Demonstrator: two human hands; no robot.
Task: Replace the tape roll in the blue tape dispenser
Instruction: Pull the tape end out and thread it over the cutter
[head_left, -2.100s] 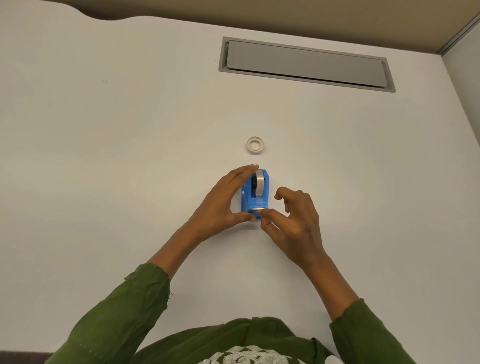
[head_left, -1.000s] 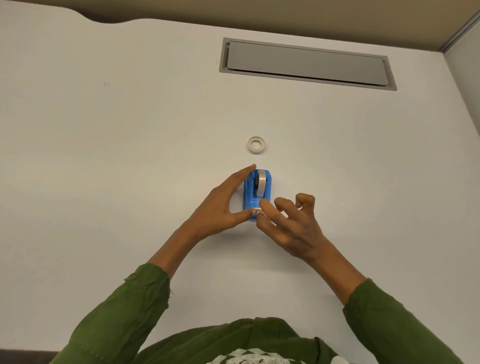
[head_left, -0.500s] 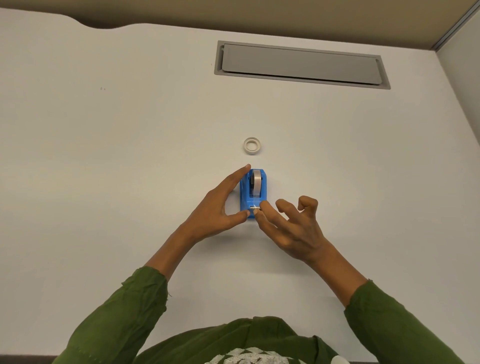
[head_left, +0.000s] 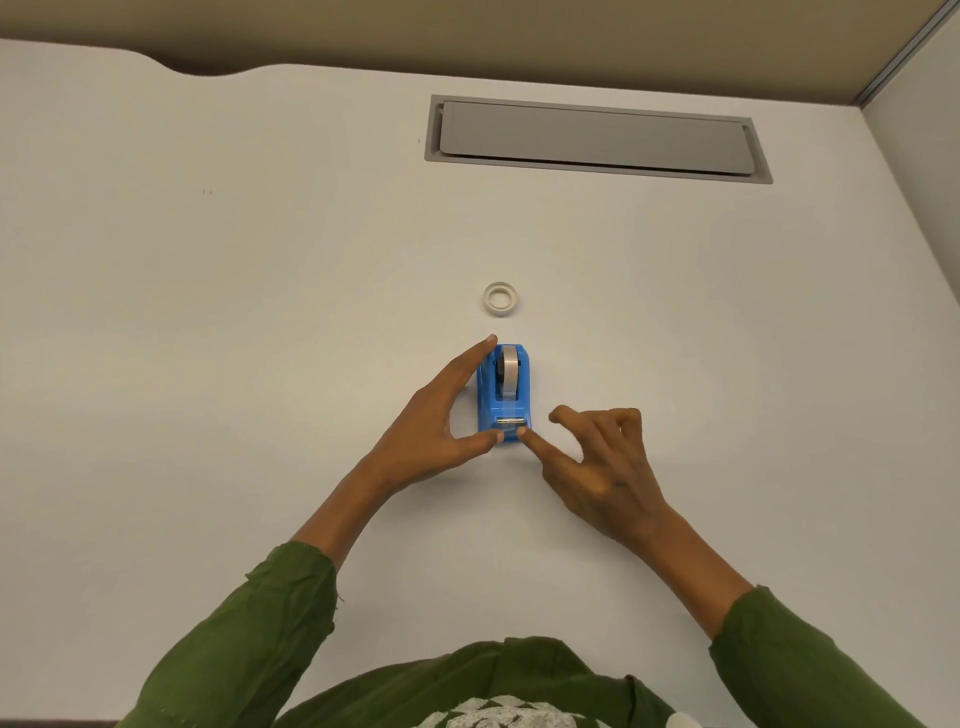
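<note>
Both hands' fingers (head_left: 524, 435) touching blue tape dispenser (head_left: 503, 393) near end.

Head-mounted, wide-angle, looking forward and steeply down onto a white desk (head_left: 208, 364). Near enough to catch green sleeves (head_left: 249, 639) at the bottom edge; far edge and grey hatch (head_left: 592, 137) up top. Apparently slightly bowed at the margins. Single view only.
</note>
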